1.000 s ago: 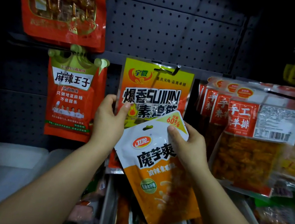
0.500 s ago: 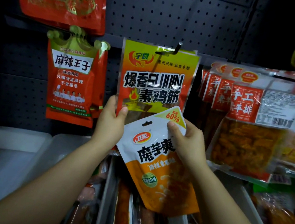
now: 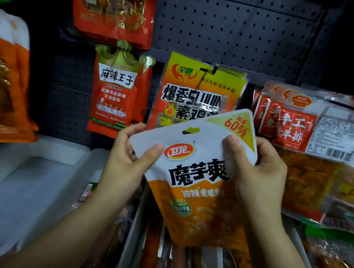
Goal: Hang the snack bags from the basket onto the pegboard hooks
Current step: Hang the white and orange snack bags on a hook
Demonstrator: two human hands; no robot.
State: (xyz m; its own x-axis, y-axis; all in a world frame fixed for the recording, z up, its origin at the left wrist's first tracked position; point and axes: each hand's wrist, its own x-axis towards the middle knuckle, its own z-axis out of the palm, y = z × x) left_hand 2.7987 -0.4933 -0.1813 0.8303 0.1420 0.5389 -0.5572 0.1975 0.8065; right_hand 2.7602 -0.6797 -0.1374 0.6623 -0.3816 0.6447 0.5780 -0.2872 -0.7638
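Observation:
I hold a white and orange snack bag (image 3: 196, 182) tilted in front of the dark pegboard (image 3: 232, 28). My left hand (image 3: 126, 163) pinches its upper left corner, thumb on the front. My right hand (image 3: 256, 174) grips its upper right edge below the yellow 60% corner. The bag's hang hole faces up, below a black hook (image 3: 212, 69) that carries yellow and orange bags (image 3: 190, 95). The basket is out of view.
Red bags with a green crown top (image 3: 115, 93) hang to the left, a large red bag (image 3: 115, 0) above them. Clear packs with red labels (image 3: 307, 138) hang on the right. White trays (image 3: 15, 190) and packaged sausages (image 3: 153, 262) lie below.
My left hand let go of the hanging yellow bag and took the held bag's left corner. The bag has been lifted and turned more upright.

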